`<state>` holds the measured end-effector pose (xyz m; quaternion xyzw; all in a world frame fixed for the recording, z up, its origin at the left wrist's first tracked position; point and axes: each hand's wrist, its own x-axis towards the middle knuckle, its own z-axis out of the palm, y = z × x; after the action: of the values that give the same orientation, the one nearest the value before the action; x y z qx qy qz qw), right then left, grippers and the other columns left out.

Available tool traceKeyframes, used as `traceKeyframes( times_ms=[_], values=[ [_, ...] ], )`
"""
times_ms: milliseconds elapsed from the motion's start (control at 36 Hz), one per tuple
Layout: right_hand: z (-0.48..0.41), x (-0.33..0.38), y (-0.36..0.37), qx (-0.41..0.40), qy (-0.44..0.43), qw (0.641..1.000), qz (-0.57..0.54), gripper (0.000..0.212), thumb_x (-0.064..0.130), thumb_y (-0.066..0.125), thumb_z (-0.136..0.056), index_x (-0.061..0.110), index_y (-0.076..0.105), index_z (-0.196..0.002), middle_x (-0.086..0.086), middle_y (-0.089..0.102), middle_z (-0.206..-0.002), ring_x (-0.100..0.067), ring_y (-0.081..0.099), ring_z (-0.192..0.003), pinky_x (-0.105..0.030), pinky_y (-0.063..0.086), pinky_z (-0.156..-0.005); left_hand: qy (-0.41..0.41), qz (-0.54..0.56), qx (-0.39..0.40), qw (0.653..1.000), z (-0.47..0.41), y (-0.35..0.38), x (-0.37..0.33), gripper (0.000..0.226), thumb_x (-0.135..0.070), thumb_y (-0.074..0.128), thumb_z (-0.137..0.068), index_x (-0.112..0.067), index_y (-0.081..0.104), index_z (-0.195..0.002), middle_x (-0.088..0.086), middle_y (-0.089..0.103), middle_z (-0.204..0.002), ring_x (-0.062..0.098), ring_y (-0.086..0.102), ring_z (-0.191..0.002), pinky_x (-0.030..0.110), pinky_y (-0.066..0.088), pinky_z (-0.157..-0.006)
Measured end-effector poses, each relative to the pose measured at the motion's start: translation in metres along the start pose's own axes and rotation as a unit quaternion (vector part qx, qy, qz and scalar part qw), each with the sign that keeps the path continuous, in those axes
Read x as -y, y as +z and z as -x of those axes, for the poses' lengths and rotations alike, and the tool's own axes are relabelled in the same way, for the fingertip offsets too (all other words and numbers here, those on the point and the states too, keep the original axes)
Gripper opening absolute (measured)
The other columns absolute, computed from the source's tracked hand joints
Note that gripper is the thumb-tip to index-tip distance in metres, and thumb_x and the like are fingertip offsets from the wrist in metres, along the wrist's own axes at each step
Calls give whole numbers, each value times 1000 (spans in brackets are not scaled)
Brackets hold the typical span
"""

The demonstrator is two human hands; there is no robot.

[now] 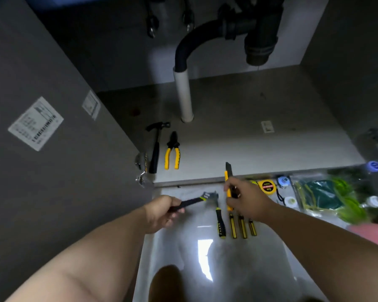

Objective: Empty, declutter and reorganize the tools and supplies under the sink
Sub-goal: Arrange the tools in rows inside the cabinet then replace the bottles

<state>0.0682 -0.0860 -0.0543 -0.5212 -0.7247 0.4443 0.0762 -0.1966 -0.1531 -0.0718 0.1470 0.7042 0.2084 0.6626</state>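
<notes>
1. Grey cabinet floor (260,138) under the sink: a white drain pipe (183,94) rises at the far middle. A black hammer (155,147) and yellow-handled pliers (172,151) lie side by side, near left.
2. Glossy pale floor tile (183,247), nearer: a row of yellow-and-black hand tools (234,227), with a yellow tape measure (266,186) to their right.
3. Left hand (162,211): fingers curled round a black-handled adjustable wrench (196,200), above the tile.
4. Right hand (247,199): clamped on a yellow utility knife (228,182), its tip over the cabinet edge.
5. Grey cabinet door (52,171), left, open.

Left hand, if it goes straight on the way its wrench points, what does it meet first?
Probably the knife held in the right hand, just beyond the wrench head; depth is unclear.
</notes>
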Motion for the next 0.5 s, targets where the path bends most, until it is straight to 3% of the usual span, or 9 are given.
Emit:
traceKeyframes(
  times_ms=[83,167,222,278,417,500],
  values=[
    [-8,-1,-10,-49,1,999,-2,21,11,68,-86,27,57,-96,-7,62,-84,-23,63,-73,-31,51,-59,44,109,39,992,-1,4,-18,23,-12,41,-105,-12,62,-113,-1,69,-79,9,44,-58,20,32,-49],
    [-21,-4,-14,-78,-4,997,-3,22,9,67,-85,27,57,-92,-6,62,-81,-23,62,-71,-18,47,-54,102,154,36,982,-6,18,-43,21,-11,45,-106,-11,65,-114,2,74,-96,13,56,-68,24,43,-57],
    [-32,-6,-13,-77,-4,997,-5,22,9,67,-85,27,57,-93,-5,64,-81,-21,64,-73,-21,50,-57,129,167,1,977,-15,29,-59,16,-10,48,-105,-13,63,-106,3,75,-104,13,60,-73,23,47,-57],
    [-44,-8,-12,-77,-2,997,-1,22,11,67,-86,27,58,-98,-4,65,-84,-21,63,-77,-33,55,-65,145,164,-54,974,-27,37,-73,10,-8,49,-106,-12,57,-111,1,77,-101,13,59,-71,21,47,-52],
    [-78,-8,-5,-82,-15,996,22,20,12,65,-88,25,60,-103,-9,60,-91,-23,61,-77,-30,50,-63,168,138,-150,964,-66,46,-93,22,-4,50,-105,1,54,-125,7,74,-98,11,59,-62,22,48,-47],
    [-98,-6,0,-79,-12,996,42,22,13,63,-88,24,61,-107,-10,59,-97,-28,62,-79,-37,55,-69,176,117,-181,960,-89,46,-100,15,-5,53,-103,-4,59,-116,7,72,-93,11,63,-65,22,50,-50]
  ],
)
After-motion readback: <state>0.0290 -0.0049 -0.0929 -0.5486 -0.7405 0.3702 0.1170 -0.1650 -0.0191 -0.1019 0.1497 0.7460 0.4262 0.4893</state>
